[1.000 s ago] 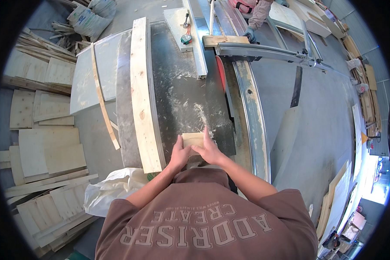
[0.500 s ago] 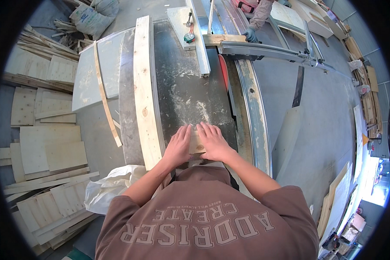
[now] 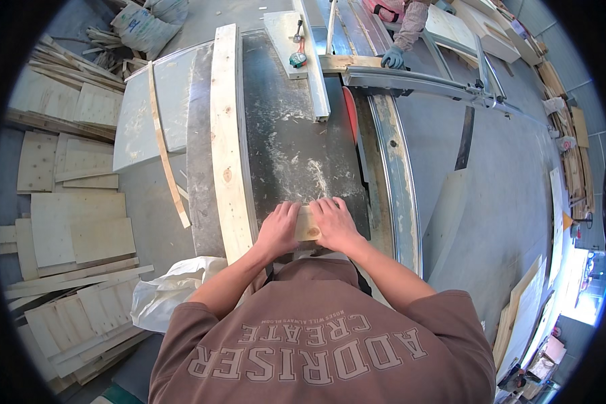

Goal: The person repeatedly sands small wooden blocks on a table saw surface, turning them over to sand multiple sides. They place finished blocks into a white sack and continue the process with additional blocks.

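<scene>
At the near edge of a dark, sawdust-strewn saw table [image 3: 279,101], a short pale wooden block [image 3: 308,227] with a knot sits between my hands. My left hand [image 3: 279,229] is closed on the block's left end, fingers over the top. Its right end is gripped by my right hand [image 3: 334,225] in the same way. Both thumbs are mostly hidden. Just left of my left hand lies a stack of long, narrow boards [image 3: 227,141], running away from me along the table.
Across the table, a co-worker's gloved hand [image 3: 393,58] rests on a wooden strip [image 3: 350,63] by a metal crossbar [image 3: 411,79]. A red part [image 3: 349,113] stands beside the table's slot. A metal fence [image 3: 314,74] and tape measure [image 3: 297,59] lie far off. Plywood offcuts [image 3: 77,222] fill the left floor.
My hands have drawn slightly toward me with the block, and more of its knotted face shows. The co-worker's gloved hand has barely shifted.
</scene>
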{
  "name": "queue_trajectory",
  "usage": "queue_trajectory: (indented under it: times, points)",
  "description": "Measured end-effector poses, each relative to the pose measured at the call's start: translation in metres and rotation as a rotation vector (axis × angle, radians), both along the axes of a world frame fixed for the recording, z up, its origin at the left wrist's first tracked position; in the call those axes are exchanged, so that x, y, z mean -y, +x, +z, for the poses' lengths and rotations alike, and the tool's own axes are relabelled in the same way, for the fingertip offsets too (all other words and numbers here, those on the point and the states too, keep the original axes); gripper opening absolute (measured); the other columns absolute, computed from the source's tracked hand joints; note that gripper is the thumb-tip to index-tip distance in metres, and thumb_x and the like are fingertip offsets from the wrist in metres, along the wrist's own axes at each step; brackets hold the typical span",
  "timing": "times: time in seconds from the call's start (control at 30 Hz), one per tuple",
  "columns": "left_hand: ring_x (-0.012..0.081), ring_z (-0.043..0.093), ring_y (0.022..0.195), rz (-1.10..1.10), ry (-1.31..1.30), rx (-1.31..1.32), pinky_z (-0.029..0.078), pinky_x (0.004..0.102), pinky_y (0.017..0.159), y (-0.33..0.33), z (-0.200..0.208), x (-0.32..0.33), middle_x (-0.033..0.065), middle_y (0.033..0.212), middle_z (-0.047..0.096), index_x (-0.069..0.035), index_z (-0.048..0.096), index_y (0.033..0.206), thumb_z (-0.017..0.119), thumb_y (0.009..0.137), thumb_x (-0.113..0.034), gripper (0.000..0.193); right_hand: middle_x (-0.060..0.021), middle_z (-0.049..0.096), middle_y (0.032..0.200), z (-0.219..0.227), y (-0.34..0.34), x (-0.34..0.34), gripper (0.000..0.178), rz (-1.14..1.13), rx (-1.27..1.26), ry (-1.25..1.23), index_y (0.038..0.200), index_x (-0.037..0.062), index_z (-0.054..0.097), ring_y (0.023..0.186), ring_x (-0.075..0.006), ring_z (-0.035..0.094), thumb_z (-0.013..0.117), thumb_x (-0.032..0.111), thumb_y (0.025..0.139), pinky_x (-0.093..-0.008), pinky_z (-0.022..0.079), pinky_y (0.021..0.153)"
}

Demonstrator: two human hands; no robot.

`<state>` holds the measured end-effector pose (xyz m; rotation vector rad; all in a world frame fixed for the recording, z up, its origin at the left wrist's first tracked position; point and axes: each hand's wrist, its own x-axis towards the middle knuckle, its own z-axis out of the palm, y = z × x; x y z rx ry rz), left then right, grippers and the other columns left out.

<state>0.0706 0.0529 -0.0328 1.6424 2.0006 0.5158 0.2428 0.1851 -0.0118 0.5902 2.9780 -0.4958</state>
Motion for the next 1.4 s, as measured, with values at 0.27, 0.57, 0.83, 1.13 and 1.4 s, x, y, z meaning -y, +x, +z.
queue_trajectory:
  times: [0.27, 0.57, 0.83, 1.13, 1.4]
  points:
    - [0.0396, 0.059, 0.128, 0.004, 0.039, 0.006, 0.054, 0.0463, 0.109, 0.001, 0.003, 0.001, 0.0188, 0.136, 0.06, -0.001, 0.051, 0.144, 0.092, 0.066, -0.015, 0.089, -0.0119, 0.063, 0.127, -0.003, 0.001, 0.001, 0.084, -0.029, -0.057, -0.025, 0.138, 0.0041, 0.053, 0.129, -0.0283, 0.061, 0.093, 0.017, 0.065, -0.0505, 0.041, 0.117]
    - [0.0437, 0.024, 0.163, 0.208, 0.014, 0.451, 0.027, 0.0475, 0.133, 0.012, -0.001, 0.022, 0.032, 0.176, 0.015, 0.005, 0.004, 0.171, 0.087, 0.083, -0.022, 0.124, -0.0295, 0.033, 0.17, 0.014, 0.003, -0.001, 0.108, -0.181, -0.038, -0.441, 0.167, -0.0042, 0.026, 0.162, -0.0393, 0.031, 0.085, 0.025, 0.082, -0.0512, 0.022, 0.134]
    - [0.035, 0.012, 0.168, 0.85, -0.064, 1.228, 0.016, 0.0401, 0.134, 0.028, -0.032, -0.004, 0.0301, 0.181, 0.005, 0.011, -0.001, 0.171, 0.064, 0.103, -0.043, 0.108, -0.0132, 0.063, 0.12, -0.066, -0.014, 0.015, 0.063, -0.963, -0.596, -1.21, 0.124, -0.0019, 0.058, 0.115, -0.0224, 0.056, 0.043, 0.059, 0.116, -0.0395, 0.042, 0.107]
    - [0.0173, 0.067, 0.105, 0.952, 0.009, 1.273, 0.055, 0.036, 0.093, 0.045, -0.113, -0.015, 0.0088, 0.117, 0.069, -0.004, 0.059, 0.123, 0.058, 0.114, -0.016, 0.015, -0.0392, 0.052, 0.155, -0.085, -0.028, 0.03, 0.095, -0.963, -0.41, -1.063, 0.16, -0.0196, 0.034, 0.15, -0.041, 0.051, 0.05, 0.061, 0.112, -0.0405, 0.04, 0.121]
    - [0.0186, 0.069, 0.101, 0.893, -0.009, 1.132, 0.056, 0.0369, 0.092, 0.044, -0.097, -0.019, 0.0094, 0.114, 0.071, -0.002, 0.06, 0.128, 0.057, 0.115, -0.02, 0.023, -0.0402, 0.053, 0.154, -0.083, -0.029, 0.027, 0.097, -0.973, -0.411, -1.079, 0.158, -0.0215, 0.034, 0.149, -0.0418, 0.052, 0.05, 0.062, 0.112, -0.0411, 0.04, 0.121]
